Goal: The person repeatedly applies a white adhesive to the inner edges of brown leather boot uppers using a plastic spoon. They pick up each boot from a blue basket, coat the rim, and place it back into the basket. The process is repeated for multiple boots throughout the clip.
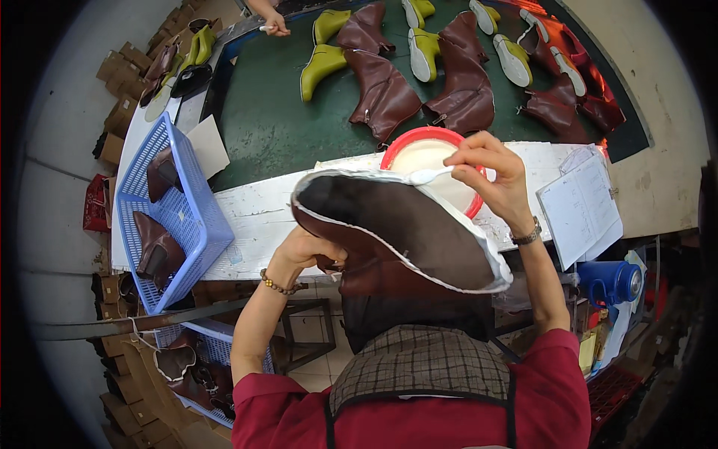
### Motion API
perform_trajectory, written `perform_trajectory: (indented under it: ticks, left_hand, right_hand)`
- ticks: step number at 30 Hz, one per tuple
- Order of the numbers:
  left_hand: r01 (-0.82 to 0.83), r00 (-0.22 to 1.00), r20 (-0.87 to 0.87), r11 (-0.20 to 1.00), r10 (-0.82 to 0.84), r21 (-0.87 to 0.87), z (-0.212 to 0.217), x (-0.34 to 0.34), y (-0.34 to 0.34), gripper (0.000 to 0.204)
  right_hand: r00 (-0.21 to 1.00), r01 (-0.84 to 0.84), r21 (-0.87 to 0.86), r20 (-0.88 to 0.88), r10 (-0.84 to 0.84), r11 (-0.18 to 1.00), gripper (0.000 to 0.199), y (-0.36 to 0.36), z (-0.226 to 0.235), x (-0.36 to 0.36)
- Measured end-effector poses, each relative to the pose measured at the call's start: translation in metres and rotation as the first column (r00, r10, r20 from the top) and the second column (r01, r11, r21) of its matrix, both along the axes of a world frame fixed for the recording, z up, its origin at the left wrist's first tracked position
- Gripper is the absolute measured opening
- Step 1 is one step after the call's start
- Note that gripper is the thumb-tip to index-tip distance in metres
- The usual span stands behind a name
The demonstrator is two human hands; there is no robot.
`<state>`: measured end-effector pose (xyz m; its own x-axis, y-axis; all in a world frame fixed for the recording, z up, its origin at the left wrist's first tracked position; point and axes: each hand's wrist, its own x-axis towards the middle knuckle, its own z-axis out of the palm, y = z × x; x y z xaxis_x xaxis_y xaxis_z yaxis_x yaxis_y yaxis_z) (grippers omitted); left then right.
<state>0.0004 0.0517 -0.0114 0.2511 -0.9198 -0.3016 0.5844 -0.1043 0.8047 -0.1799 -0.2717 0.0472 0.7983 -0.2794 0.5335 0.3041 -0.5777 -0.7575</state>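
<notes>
My left hand (305, 251) is closed around a dark brown leather boot (389, 217), held up with its underside facing me. A whitish line runs along the edge of the dark underside, thicker at the right end. Between the fingers and thumb of my right hand (497, 176) is a small white brush (431, 175). Its head meets the upper rim of the boot's underside. Just behind the boot stands a red bowl (422, 133) with a milky white liquid inside, partly hidden by the boot and my right hand.
Brown boots (385, 93) and lime-green ones (323, 69) lie across the green surface (262, 112). A blue basket (196, 217) with brown boots stands at left. Papers (580, 202) and a blue jug (609, 283) are at right. Another person's hand (277, 24) shows at the far edge.
</notes>
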Motion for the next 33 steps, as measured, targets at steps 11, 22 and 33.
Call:
perform_trajectory:
  ticks: [11, 22, 33]
  left_hand:
    - [-0.411, 0.902, 0.082, 0.902, 0.423, -0.129, 0.010, 0.016, 0.035, 0.039]
    - [-0.776, 0.591, -0.378, 0.631, 0.712, -0.025, -0.055, 0.185, -0.019, 0.018]
    - [-0.948, 0.237, 0.608, 0.316, 0.758, -0.024, -0.071, 0.302, -0.073, 0.051]
  right_hand:
    - [0.989, 0.122, 0.134, -0.098, -0.110, 0.983, 0.015, 0.007, -0.024, -0.038]
    - [0.869, 0.493, 0.542, -0.269, -0.415, 0.681, 0.023, -0.045, -0.162, -0.055]
    - [0.843, 0.538, 0.420, -0.275, -0.462, 0.731, 0.027, -0.039, -0.174, -0.038]
